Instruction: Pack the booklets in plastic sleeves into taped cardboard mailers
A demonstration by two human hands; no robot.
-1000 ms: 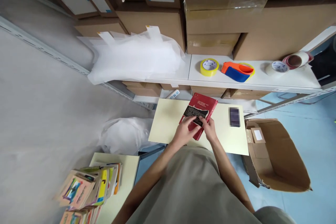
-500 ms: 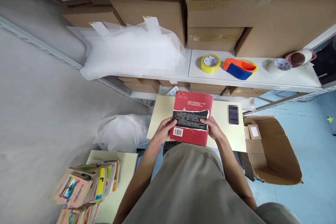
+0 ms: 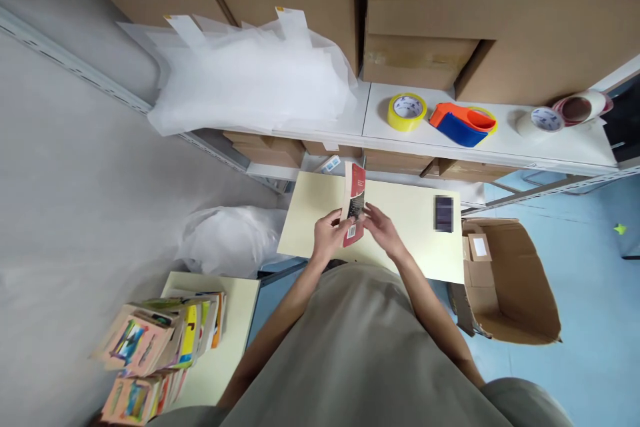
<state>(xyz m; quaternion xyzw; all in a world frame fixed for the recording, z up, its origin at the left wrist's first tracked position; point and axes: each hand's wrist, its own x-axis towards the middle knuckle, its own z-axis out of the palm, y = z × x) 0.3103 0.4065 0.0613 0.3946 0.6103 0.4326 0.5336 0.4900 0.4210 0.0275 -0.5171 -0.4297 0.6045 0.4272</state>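
Note:
A red paperback book [image 3: 355, 180] stands turned nearly edge-on over the pale yellow table. Its back cover, with a black text panel and a white barcode, faces right, and the pale page edges show on the left. My left hand [image 3: 330, 235] is closed around the book's lower left part, thumb on the cover. At the cover's right side is my right hand [image 3: 384, 232], its fingers apart and the tips at or just touching the book. A dark pixelated rectangle [image 3: 444, 213] lies on the table's right side.
Stacked books [image 3: 145, 340] sit on a small table [image 3: 235, 307] at lower left. An open cardboard box [image 3: 525, 280] stands right. The shelf [image 3: 370, 123] ahead holds white plastic sheets [image 3: 255, 80], yellow tape [image 3: 407, 111], a tape dispenser [image 3: 460, 125] and cartons [image 3: 415, 57].
The book has turned from flat-facing to nearly edge-on. My right hand has shifted from gripping its right edge to loosely spread fingers beside it. The view has tipped slightly downward.

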